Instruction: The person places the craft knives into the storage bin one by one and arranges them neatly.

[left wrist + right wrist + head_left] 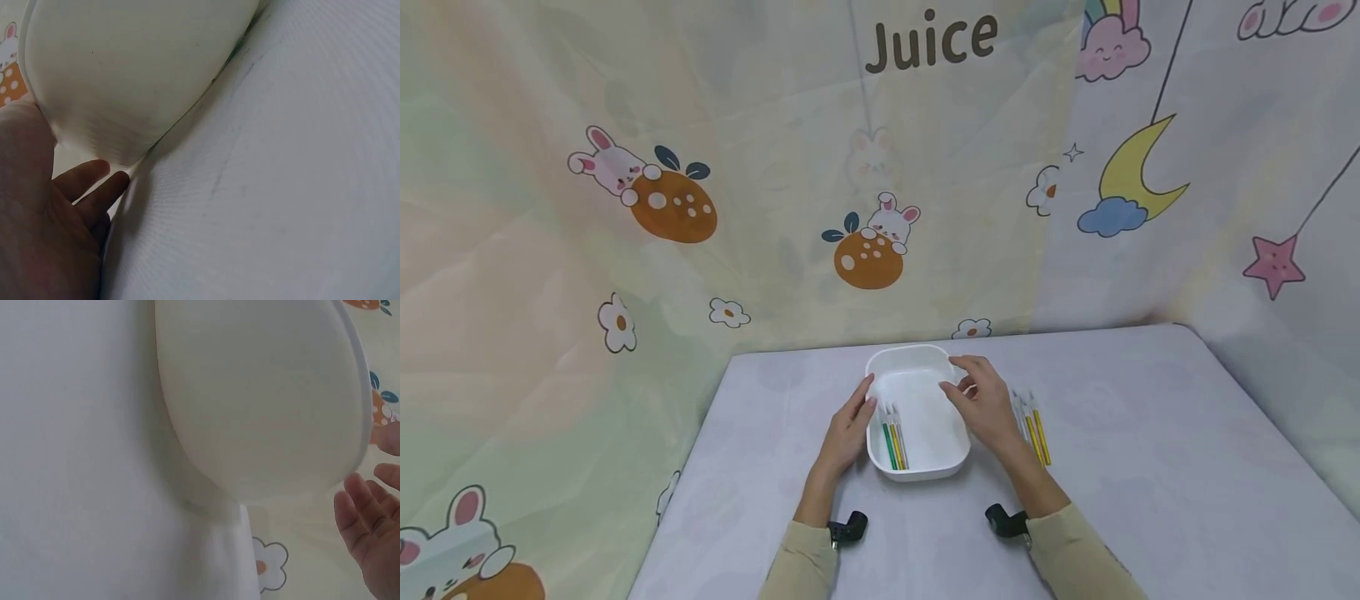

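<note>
A white plastic tray with rounded corners and raised walls stands on the table. My left hand holds its left side, thumb over the rim and fingers against the outer wall. Slim pen-like sticks in green, yellow and a greyish tone lie along the tray's left inside, their pale pointed ends facing away from me. At the far right rim is my right hand, fingers loosely bent and apart from the thumb. In the right wrist view its fingertips come close to the rim; contact is unclear.
Right of the tray, several more slim sticks, yellow and pale, lie on the white-covered table, partly behind my right wrist. A printed cloth backdrop rises behind the table's far edge.
</note>
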Demonstrator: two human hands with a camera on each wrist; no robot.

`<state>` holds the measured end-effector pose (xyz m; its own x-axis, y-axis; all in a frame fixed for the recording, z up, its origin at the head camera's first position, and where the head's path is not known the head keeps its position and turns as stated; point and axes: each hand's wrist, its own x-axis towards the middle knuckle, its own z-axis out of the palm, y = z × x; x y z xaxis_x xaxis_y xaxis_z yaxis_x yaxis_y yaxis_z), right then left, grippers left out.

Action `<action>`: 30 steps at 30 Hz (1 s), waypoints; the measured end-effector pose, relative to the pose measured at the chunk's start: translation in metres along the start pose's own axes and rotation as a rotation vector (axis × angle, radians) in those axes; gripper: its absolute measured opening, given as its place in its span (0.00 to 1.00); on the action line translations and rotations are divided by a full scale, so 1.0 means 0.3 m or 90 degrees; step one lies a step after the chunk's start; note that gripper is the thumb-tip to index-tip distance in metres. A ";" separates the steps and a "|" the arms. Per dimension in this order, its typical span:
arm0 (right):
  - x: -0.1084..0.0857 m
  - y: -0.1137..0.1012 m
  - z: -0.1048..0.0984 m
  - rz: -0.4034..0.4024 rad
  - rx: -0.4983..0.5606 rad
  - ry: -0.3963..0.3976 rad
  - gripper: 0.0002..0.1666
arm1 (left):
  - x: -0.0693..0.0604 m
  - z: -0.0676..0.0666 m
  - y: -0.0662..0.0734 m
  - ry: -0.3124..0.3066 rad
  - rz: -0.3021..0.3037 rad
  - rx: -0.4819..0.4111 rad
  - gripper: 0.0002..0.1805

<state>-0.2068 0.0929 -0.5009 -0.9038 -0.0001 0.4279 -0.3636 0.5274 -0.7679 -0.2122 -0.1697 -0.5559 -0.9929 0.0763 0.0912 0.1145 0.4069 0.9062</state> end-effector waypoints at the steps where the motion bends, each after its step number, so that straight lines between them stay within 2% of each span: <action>1: 0.001 0.005 -0.004 0.005 -0.001 -0.002 0.28 | 0.000 -0.001 0.001 0.001 0.001 0.000 0.29; 21: 0.007 0.067 -0.096 0.089 -0.053 -0.073 0.34 | 0.000 0.001 0.004 -0.003 -0.029 0.007 0.27; 26: 0.012 0.076 -0.122 0.125 -0.063 -0.106 0.37 | 0.001 0.004 0.002 0.000 -0.021 0.008 0.28; 30: 0.015 0.089 -0.138 0.152 -0.085 -0.114 0.39 | 0.000 0.004 0.002 0.000 -0.016 0.010 0.27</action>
<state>-0.2111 0.1420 -0.4998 -0.9898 -0.0063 0.1426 -0.1138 0.6372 -0.7623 -0.2120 -0.1684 -0.5557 -0.9955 0.0651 0.0683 0.0895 0.4224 0.9020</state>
